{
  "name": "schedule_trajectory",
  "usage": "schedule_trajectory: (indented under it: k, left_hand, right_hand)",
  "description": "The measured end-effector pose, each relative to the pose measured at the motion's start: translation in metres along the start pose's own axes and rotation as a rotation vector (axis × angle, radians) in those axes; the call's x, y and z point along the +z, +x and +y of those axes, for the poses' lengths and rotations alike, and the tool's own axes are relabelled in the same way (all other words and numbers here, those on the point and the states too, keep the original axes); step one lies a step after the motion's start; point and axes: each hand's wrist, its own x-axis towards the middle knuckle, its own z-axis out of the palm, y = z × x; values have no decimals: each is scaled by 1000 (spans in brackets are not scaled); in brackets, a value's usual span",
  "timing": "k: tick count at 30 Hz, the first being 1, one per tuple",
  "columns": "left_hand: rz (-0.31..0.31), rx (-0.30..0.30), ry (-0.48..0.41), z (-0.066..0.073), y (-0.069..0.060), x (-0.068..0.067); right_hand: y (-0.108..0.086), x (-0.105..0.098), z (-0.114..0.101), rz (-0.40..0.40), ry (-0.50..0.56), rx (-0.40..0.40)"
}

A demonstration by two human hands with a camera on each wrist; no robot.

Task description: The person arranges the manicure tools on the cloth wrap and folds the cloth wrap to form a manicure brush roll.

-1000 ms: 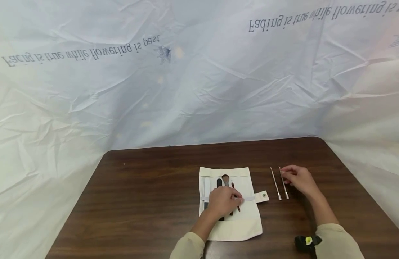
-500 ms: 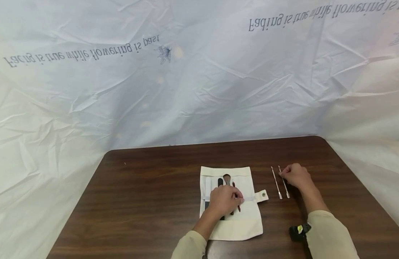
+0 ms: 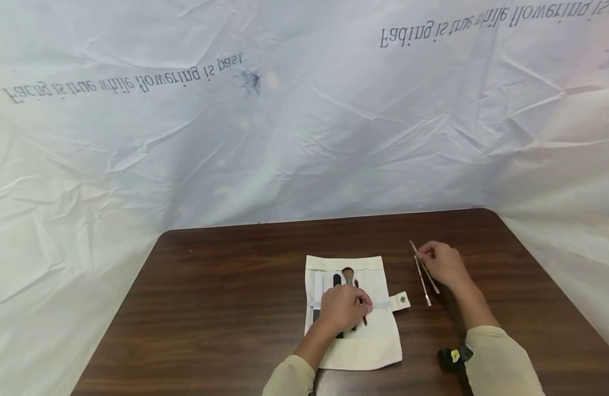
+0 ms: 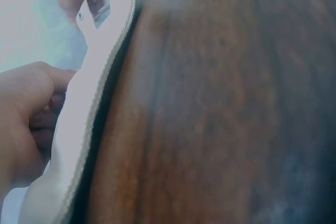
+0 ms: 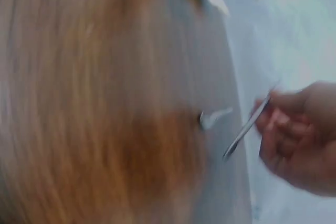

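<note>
In the head view, a pale khaki left sleeve [image 3: 291, 378] is showing at six o'clock and a matching right sleeve [image 3: 504, 366] at four o'clock. Both are looking plain, and both are ending partway up the forearm, leaving the left grip [image 3: 343, 308] and the right grip [image 3: 442, 263] bare. At the right sleeve's nine o'clock, a chunky black device [image 3: 446, 361] is jutting out, bearing a small yellow-and-white patch [image 3: 455, 356].

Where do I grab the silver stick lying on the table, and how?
Maybe pinch the silver stick at its middle, from above and left: it's thin, lies flat, and the other silver stick is held mostly to its right.
</note>
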Motion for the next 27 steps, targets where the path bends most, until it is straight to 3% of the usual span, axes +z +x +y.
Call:
schedule_trajectory:
  k: [3, 5, 8, 11, 20, 27]
  left_hand:
    - [4, -4, 3, -1, 0, -1]
    - [4, 0, -5, -2, 0, -1]
    - [-3, 7, -33, -1, 1, -1]
    - [-3, 7, -44, -1, 1, 0]
    - [4, -1, -82, 0, 0, -1]
    - [8, -4, -73, 0, 0, -2]
  right_hand:
    - [3, 8, -17, 26, 181, -109]
    - [5, 15, -30, -14, 315, -155]
    - [6, 27, -46, -117, 466, -161]
    - [8, 38, -55, -197, 531, -125]
    - [5, 58, -59, -326, 521, 35]
    - [-7, 58, -63, -439, 369, 44]
